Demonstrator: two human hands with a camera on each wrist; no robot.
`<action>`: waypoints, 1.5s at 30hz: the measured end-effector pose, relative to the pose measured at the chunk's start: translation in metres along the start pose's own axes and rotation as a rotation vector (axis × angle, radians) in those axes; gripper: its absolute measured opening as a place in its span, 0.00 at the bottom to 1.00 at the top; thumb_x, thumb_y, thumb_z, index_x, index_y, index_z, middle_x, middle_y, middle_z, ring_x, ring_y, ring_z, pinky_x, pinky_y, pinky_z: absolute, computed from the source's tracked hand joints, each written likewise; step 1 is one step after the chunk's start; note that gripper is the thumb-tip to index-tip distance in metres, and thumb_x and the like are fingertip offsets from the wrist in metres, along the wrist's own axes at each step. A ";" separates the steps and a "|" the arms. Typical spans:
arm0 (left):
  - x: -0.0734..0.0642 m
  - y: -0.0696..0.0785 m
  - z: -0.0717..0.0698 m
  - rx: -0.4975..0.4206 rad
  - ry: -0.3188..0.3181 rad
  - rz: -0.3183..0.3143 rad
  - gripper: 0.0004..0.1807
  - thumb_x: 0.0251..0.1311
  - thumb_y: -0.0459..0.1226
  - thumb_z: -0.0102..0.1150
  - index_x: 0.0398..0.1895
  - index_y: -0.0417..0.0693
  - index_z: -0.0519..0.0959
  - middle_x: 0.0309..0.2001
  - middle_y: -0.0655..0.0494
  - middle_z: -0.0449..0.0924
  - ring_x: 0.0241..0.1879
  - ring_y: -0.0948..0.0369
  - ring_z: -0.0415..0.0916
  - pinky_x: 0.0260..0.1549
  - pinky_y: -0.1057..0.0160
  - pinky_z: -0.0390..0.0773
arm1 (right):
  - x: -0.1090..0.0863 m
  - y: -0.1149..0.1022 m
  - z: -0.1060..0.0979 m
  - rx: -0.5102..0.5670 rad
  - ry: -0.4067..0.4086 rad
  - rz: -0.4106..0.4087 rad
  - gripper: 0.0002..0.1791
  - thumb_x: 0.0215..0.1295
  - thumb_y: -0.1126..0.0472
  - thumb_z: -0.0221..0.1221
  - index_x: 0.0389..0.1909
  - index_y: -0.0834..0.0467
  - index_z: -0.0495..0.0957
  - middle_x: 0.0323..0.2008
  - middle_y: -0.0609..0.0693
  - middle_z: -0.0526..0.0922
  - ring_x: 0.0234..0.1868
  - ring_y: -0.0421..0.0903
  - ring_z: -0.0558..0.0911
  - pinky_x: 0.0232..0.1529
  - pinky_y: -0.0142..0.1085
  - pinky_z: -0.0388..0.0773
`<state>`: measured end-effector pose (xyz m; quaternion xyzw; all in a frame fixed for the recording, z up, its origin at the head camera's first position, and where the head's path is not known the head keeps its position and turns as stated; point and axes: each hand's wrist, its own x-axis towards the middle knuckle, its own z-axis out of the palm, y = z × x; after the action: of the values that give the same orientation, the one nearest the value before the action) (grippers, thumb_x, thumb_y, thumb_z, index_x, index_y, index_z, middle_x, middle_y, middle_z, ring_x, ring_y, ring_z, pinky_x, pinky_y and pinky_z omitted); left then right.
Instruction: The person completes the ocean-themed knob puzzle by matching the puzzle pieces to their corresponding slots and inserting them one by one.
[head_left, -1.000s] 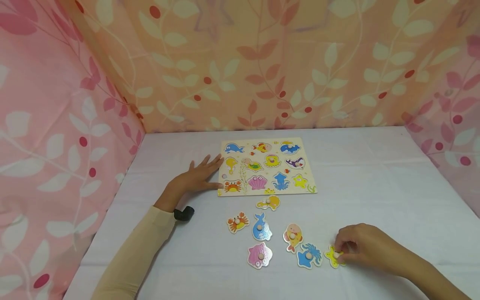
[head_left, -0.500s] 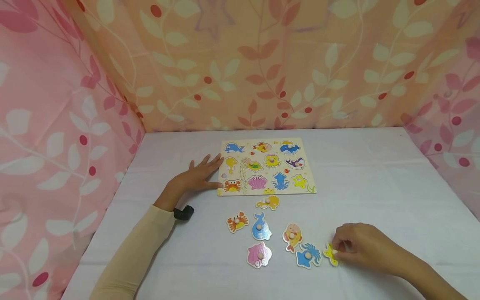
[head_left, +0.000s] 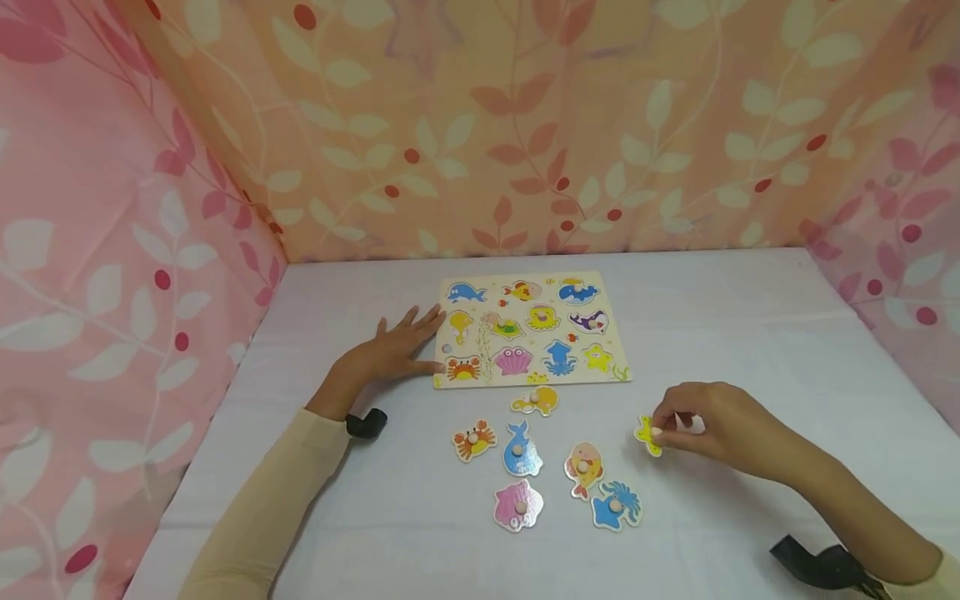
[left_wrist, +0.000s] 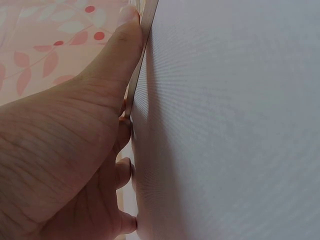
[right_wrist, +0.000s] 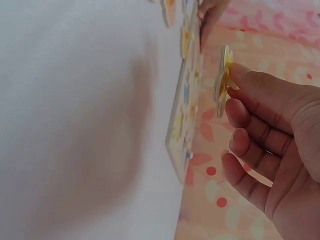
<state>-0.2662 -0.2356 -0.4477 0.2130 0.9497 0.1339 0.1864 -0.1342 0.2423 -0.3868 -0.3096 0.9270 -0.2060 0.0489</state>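
Note:
My right hand pinches the small knob of a yellow starfish puzzle piece. In the right wrist view the starfish piece is held above the table between thumb and fingertips, edge-on to the camera. Spread fingers of my left hand touch the left edge of a wooden sea-animal puzzle board. The thumb lies at its lower left corner. Knobs show on a few pieces in the board, such as the blue whale at the top right. A printed yellow starfish marks the lower right.
Loose knobbed pieces lie in front of the board: a seahorse, crab, blue whale, pink shell, fish and blue squid. Patterned cloth walls border the white table at back and sides.
My right hand has lifted the starfish piece off the table and carried it away from me, toward the board. The left hand has stayed at the board's edge.

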 end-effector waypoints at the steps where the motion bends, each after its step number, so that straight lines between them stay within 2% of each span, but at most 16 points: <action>1: 0.000 0.000 0.000 0.000 -0.004 -0.002 0.57 0.60 0.67 0.59 0.83 0.63 0.39 0.83 0.61 0.31 0.80 0.48 0.23 0.69 0.30 0.25 | 0.004 0.000 -0.002 -0.001 0.003 -0.005 0.07 0.58 0.48 0.73 0.34 0.39 0.84 0.28 0.26 0.75 0.30 0.32 0.71 0.27 0.28 0.70; 7: 0.001 -0.001 0.001 0.006 0.003 0.005 0.57 0.60 0.68 0.57 0.83 0.63 0.38 0.83 0.62 0.31 0.80 0.48 0.23 0.69 0.30 0.25 | 0.026 -0.004 -0.015 -0.021 0.014 0.023 0.08 0.57 0.50 0.75 0.35 0.42 0.86 0.28 0.29 0.77 0.31 0.36 0.73 0.28 0.29 0.72; 15: 0.002 0.000 -0.001 0.009 0.006 0.007 0.58 0.59 0.68 0.58 0.83 0.62 0.39 0.83 0.60 0.31 0.80 0.47 0.24 0.69 0.29 0.25 | 0.051 0.001 -0.020 -0.033 0.052 0.003 0.08 0.56 0.55 0.76 0.36 0.46 0.88 0.29 0.31 0.80 0.32 0.39 0.74 0.30 0.30 0.74; 26: 0.002 0.001 -0.003 0.007 0.006 0.005 0.57 0.60 0.67 0.58 0.83 0.62 0.39 0.83 0.61 0.30 0.80 0.47 0.24 0.70 0.30 0.25 | 0.082 0.023 -0.015 0.033 0.009 0.043 0.08 0.57 0.57 0.75 0.38 0.49 0.89 0.28 0.35 0.81 0.32 0.42 0.75 0.33 0.32 0.77; 34: 0.003 0.000 -0.001 0.015 -0.001 0.001 0.57 0.61 0.68 0.57 0.83 0.63 0.38 0.83 0.62 0.29 0.80 0.48 0.23 0.69 0.30 0.25 | 0.103 0.039 -0.008 0.016 -0.038 0.054 0.08 0.57 0.60 0.75 0.37 0.49 0.89 0.32 0.38 0.85 0.33 0.42 0.77 0.37 0.36 0.80; 45: 0.001 0.001 -0.002 0.018 0.002 0.002 0.57 0.60 0.68 0.57 0.83 0.62 0.38 0.83 0.61 0.30 0.80 0.47 0.23 0.69 0.29 0.26 | 0.126 0.051 0.005 -0.022 -0.080 0.043 0.06 0.57 0.59 0.75 0.34 0.50 0.88 0.24 0.39 0.79 0.30 0.42 0.75 0.33 0.35 0.76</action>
<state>-0.2679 -0.2350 -0.4460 0.2153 0.9509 0.1258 0.1833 -0.2623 0.2024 -0.4076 -0.2981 0.9329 -0.1823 0.0870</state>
